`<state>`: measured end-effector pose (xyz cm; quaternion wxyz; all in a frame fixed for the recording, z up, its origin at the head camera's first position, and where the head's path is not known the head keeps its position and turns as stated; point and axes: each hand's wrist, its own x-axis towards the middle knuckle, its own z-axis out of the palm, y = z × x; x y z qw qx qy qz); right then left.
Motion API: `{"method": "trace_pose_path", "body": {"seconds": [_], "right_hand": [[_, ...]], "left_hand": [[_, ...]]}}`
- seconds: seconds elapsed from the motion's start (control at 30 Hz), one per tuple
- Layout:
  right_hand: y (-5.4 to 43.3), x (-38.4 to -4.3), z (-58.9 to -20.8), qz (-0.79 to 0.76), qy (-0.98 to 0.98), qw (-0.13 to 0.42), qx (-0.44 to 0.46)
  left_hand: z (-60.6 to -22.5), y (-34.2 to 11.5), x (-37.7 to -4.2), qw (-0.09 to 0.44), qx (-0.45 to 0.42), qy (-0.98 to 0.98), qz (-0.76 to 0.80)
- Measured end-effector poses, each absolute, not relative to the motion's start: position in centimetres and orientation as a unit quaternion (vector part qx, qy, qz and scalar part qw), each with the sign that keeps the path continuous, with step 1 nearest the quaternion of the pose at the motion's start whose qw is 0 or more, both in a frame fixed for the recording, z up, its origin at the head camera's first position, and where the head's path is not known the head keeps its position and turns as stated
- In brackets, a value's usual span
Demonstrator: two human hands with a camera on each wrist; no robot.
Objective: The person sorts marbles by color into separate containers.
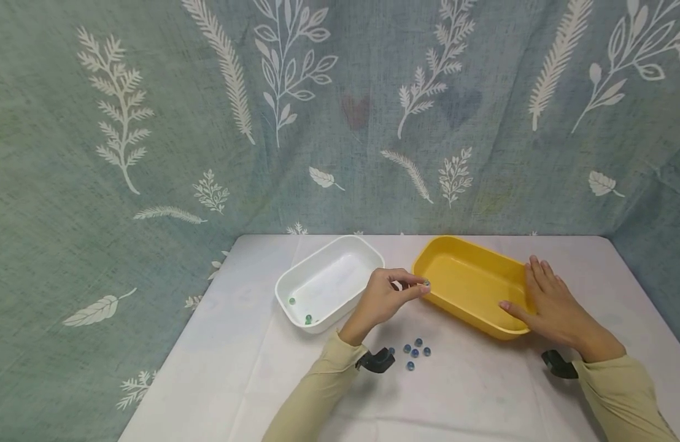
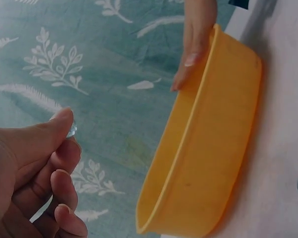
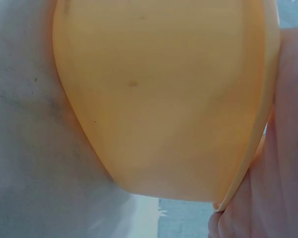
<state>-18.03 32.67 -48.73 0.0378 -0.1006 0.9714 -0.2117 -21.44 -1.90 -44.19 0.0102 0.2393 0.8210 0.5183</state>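
My left hand (image 1: 385,296) pinches a small glass marble (image 2: 72,130) between thumb and fingertip, at the left end of the yellow tray (image 1: 461,312). The left wrist view shows the marble partly hidden by the thumb, with the other fingers curled beneath. Over the tray's right rim lies my right hand (image 1: 558,309), its fingers extended and its thumb reaching inside the tray. The right wrist view has the hand (image 3: 283,163) along the rim. No marbles show in the visible part of the yellow tray's floor.
Left of the yellow tray stands a white tray (image 1: 296,281) with green marbles (image 1: 292,301) in its near left end. Several blue marbles (image 1: 415,353) lie on the white-covered table (image 1: 472,393), close to the left wrist. A leaf-patterned cloth (image 1: 340,123) hangs behind.
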Motion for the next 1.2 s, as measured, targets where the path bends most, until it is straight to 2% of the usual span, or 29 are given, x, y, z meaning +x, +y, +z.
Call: {"method": "trace_pose_path", "body": {"seconds": [0.63, 1.2], "right_hand": [[32.6, -18.0, -48.6, -0.211, 0.972, 0.039, -0.099], [32.6, -17.9, -48.6, -0.217, 0.97, 0.042, -0.104]], "left_hand": [[-44.9, 3.5, -24.6, 0.059, 0.236, 0.832, 0.498], [-45.9, 6.8, -26.1, 0.094, 0.201, 0.887, 0.405]]}}
